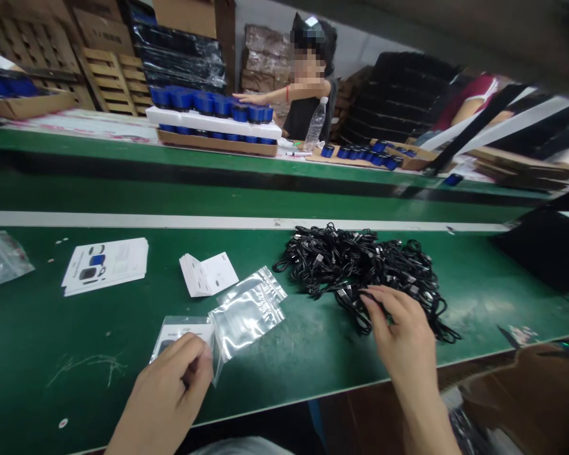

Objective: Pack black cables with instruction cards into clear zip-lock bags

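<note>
My left hand (pixel 173 385) is closed at the edge of a clear plastic bag with a printed leaflet (pixel 183 330) inside, near the table's front edge. Beside it lie several empty clear zip bags (pixel 249 319), overlapping. Behind them a folded leaflet (pixel 213 275) stands partly open. On the right, my right hand (pixel 401 325) pinches a black USB cable (pixel 377 297) at the near side of a large heap of coiled black cables (pixel 332 256). Its thumb and forefinger are together on the cable, which still touches the heap.
A stack of printed leaflets (pixel 107 265) lies at left, with another plastic bag (pixel 2 259) beyond it. Across the green bench (pixel 322 354), a raised shelf bears blue cylinders (pixel 213 104) on trays and a water bottle (pixel 316 123). A co-worker (pixel 308 101) reaches toward the cylinders.
</note>
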{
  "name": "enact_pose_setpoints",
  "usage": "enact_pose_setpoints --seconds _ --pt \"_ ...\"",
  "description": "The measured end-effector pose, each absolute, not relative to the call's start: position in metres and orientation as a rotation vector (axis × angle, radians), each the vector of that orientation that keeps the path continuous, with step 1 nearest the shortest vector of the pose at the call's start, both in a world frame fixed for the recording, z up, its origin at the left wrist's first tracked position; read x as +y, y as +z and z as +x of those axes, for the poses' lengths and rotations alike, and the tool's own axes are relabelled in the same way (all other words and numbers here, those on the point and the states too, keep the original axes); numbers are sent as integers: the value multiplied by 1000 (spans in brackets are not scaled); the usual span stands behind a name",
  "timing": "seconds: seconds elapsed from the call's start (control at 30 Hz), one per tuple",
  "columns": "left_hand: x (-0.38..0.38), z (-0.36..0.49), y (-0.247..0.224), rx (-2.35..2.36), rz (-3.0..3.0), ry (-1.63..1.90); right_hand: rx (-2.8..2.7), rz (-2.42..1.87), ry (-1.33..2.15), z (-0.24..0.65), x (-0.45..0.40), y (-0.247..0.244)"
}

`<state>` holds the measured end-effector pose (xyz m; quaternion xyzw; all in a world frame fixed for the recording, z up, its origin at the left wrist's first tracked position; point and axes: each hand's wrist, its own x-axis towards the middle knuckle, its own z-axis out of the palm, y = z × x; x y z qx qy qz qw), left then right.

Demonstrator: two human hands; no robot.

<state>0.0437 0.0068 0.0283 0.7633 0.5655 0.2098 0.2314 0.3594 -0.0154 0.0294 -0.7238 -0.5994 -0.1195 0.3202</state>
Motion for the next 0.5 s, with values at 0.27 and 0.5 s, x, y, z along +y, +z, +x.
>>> enact_pose_setpoints --seconds 0.27,0.5 --pt "5 41 26 1508 2135 564 -1383 -1276 1485 236 -19 46" --pt "-1 36 19 1519 2206 738 -1772 -1422 1120 201 -9 35"
